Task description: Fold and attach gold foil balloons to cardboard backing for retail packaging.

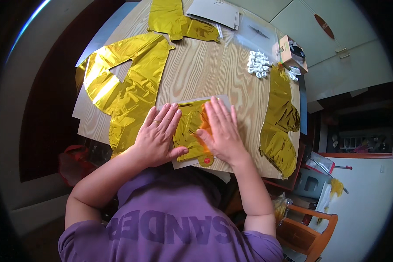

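Observation:
A folded gold foil balloon [191, 126] lies on a white card [192, 162] at the near edge of the wooden table [201, 70]. My left hand [158, 135] presses flat on its left half, fingers spread, a ring on one finger. My right hand [222, 130] presses flat on its right half, fingers together. A small red dot shows on the balloon's tab near my right wrist.
A large flat gold balloon [126, 87] covers the table's left. Another [181, 22] lies at the far side, and a third [281, 122] along the right edge. Small white pieces [258, 64], a clear packet [256, 32], papers [216, 11] and a small box [290, 52] sit far right. A wooden chair [310, 231] stands lower right.

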{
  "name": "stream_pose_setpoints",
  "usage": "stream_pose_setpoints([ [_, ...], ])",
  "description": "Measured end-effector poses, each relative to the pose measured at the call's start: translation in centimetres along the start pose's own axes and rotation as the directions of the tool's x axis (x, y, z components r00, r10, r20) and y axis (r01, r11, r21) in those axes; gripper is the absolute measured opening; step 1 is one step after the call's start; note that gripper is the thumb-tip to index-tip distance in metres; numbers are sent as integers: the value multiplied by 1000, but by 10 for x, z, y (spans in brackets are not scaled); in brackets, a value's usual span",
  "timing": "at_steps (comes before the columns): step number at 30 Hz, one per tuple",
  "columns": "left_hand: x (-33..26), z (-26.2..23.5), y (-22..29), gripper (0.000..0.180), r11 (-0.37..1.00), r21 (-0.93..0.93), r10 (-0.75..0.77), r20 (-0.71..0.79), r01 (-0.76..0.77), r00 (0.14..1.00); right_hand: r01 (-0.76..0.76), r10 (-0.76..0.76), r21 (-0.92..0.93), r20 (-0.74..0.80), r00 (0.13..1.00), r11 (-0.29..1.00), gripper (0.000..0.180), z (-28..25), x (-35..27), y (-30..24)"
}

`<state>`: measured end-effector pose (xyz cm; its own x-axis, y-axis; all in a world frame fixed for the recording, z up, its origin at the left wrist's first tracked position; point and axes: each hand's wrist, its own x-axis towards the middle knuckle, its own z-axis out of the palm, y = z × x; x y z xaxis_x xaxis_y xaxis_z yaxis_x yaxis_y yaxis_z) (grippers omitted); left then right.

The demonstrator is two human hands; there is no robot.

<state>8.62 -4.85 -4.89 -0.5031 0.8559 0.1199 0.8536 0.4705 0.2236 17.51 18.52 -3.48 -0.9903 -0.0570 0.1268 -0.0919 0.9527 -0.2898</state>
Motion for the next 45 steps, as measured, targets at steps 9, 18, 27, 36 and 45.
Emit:
stream_pose_setpoints([
  [9,-2,-7,-2,110,999,-39,9,47,-7,999,13,-10,-55,43,999,998,99,17,2,-4],
  [18,-2,-14,-11,125,991,-120,62,75,-53,995,-4,11,-98,63,998,995,113,15,2,-5],
  [27,-2,-14,-13,124,988,-141,81,89,-68,993,71,-72,-32,-21,997,997,79,-18,-10,-24],
  [36,3,-21,-11,119,993,-93,79,125,-68,989,257,-256,-28,48,966,966,48,-46,-43,-14],
  [45,11,-22,-8,98,998,-60,16,124,-9,992,133,-126,129,-65,990,983,48,-25,8,0],
])
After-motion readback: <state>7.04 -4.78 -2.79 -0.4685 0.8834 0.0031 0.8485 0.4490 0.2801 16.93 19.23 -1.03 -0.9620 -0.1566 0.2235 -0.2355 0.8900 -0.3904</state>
